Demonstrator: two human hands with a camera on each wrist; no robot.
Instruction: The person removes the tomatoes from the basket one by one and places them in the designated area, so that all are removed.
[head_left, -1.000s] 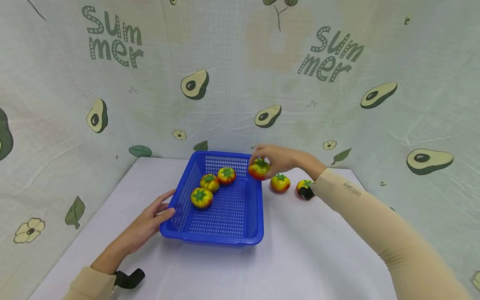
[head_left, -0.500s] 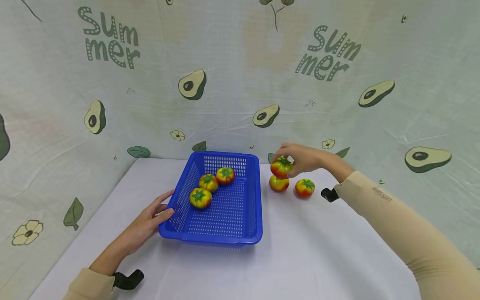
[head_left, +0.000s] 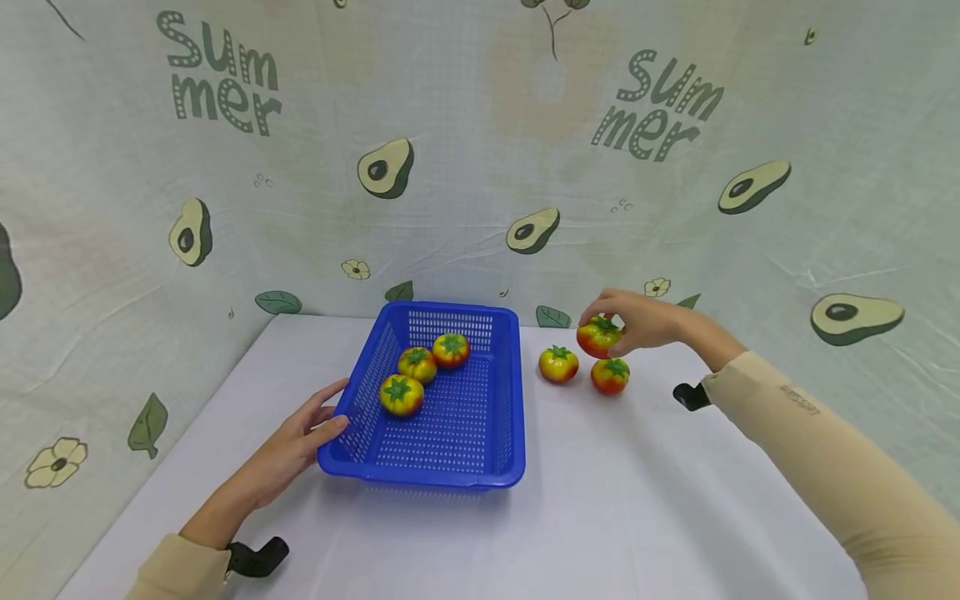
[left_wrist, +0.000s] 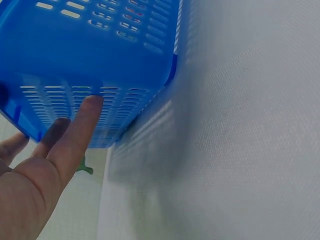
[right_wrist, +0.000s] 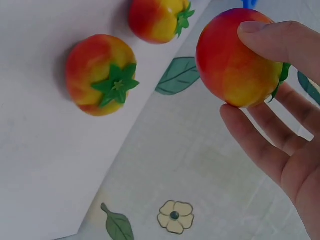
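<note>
My right hand (head_left: 641,318) holds a red-and-yellow toy tomato (head_left: 597,338) with a green leafy top, thumb on one side and fingertips on the other. In the right wrist view, the held tomato (right_wrist: 235,60) hangs above the table's back edge. Just beneath it in the head view sits another tomato (head_left: 610,377), with one more tomato (head_left: 558,365) to its left. My left hand (head_left: 288,454) rests at the left side of a blue plastic basket (head_left: 420,477). Its extended fingers (left_wrist: 80,132) touch the slotted outer wall in the left wrist view.
Inside the basket, toward its left and back, lie three tomatoes (head_left: 401,395). A white cloth (head_left: 637,500) covers the table. Behind and at both sides hangs a curtain (head_left: 465,125) printed with avocados, leaves and flowers. A black wrist mount (head_left: 258,558) juts from the left sleeve.
My right hand has carried its tomato rightward from the basket's right rim, passing over one table tomato to just above the other. The left hand and basket have stayed put.
</note>
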